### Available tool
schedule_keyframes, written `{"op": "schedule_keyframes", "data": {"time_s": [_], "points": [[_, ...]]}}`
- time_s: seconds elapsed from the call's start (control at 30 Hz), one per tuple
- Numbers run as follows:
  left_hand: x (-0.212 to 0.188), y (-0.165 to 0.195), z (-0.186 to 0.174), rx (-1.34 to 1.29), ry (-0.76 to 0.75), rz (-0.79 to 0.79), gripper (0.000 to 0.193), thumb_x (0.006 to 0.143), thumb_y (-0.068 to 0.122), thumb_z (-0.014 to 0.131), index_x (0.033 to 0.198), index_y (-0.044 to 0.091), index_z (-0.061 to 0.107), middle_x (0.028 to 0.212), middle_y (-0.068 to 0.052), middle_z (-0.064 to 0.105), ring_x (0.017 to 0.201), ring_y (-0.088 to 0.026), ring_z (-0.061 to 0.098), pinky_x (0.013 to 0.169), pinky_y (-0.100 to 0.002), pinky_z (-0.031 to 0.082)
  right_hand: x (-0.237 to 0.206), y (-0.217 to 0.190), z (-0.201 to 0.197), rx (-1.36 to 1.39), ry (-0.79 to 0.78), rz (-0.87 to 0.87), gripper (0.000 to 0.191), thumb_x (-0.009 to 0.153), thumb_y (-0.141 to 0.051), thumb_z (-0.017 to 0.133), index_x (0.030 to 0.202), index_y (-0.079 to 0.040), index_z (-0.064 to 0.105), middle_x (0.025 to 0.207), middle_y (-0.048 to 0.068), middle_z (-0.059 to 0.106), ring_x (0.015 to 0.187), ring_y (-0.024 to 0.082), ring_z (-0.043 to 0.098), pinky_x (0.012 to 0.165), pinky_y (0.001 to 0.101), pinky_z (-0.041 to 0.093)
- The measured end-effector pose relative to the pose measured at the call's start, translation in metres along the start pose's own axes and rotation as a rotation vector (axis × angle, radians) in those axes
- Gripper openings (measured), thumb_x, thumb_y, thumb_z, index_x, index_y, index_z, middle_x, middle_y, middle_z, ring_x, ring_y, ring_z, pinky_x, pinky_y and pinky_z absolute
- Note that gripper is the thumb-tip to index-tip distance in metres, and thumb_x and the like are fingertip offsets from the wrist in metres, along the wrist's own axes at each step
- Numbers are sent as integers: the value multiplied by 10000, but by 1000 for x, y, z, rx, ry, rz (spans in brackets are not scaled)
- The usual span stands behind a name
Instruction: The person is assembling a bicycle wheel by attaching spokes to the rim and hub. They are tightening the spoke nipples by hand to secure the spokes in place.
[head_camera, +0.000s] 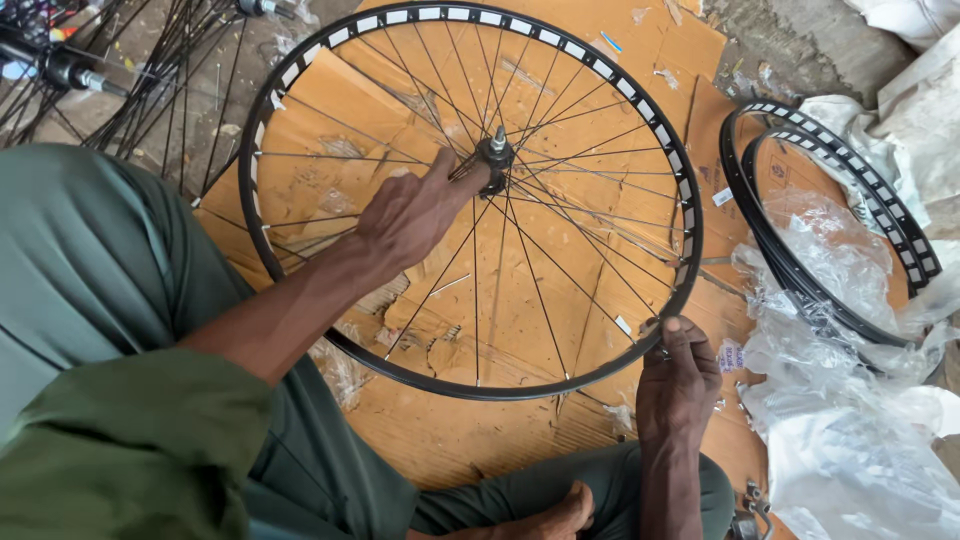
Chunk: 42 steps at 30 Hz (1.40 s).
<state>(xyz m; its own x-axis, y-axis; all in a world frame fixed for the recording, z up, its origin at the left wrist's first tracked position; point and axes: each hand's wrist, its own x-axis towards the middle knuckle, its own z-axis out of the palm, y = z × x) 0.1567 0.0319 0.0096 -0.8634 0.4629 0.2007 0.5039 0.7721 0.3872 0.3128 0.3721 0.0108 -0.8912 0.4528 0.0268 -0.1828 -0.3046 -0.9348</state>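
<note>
Wheel lacing underway: left hand (415, 212) fingers gripped the hub (496, 155), right hand (678, 372) fingers pinched the rim (668, 130) over cardboard (450, 430); next probably seating a spoke.

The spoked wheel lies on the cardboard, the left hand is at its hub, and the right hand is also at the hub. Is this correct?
Not quite. In the head view the right hand is at the rim of the spoked wheel, not the hub. The left hand at the hub and the cardboard are correct.
</note>
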Motion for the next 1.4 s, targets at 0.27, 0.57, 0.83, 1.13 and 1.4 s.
{"op": "schedule_keyframes", "data": {"time_s": [0.27, 0.57, 0.83, 1.13, 1.4], "points": [[25, 7, -8, -162, 58, -159, 118, 875, 11, 672, 991, -4, 680, 1106, -188, 581, 811, -418, 678, 746, -556, 519, -4, 0, 2, -2, 28, 5, 48, 1022, -18, 656, 1047, 14, 681, 997, 114, 716, 931, 172, 678, 886, 287, 535], [27, 16, 9, 247, 481, -38, 175, 827, 58, 689, 994, 5, 697, 1069, -141, 567, 992, -347, 686, 767, -533, 514, -5, 2, 0, -8, 33, 17, 50, 1021, -21, 660, 1054, 8, 683, 1002, 113, 718, 929, 170, 676, 875, 287, 530], [15, 61, 40, -839, -6, -591, 296, 913, 298, 638, 758, 47, 664, 815, -148, 690, 744, -298, 720, 658, -493, 586, -3, 4, -2, 21, 54, 51, 59, 1021, -22, 654, 1062, 9, 682, 1012, 103, 714, 935, 175, 679, 888, 302, 540], [20, 108, 48, -515, 15, -532, 512, 869, 505, 760, 874, 16, 609, 965, -169, 586, 715, -303, 680, 588, -434, 552, -4, 1, -6, 57, 43, 93, 79, 1042, -41, 594, 1064, 24, 634, 1041, 112, 703, 1023, 199, 662, 969, 324, 514], [3, 130, 81, -188, 149, 265, 140, 928, 208, 722, 878, 78, 706, 812, -88, 649, 800, -238, 632, 857, -451, 492, 3, 10, -28, 96, 58, 147, 218, 1002, 43, 475, 1187, 89, 579, 1143, 178, 652, 1037, 210, 629, 962, 327, 505]]}}
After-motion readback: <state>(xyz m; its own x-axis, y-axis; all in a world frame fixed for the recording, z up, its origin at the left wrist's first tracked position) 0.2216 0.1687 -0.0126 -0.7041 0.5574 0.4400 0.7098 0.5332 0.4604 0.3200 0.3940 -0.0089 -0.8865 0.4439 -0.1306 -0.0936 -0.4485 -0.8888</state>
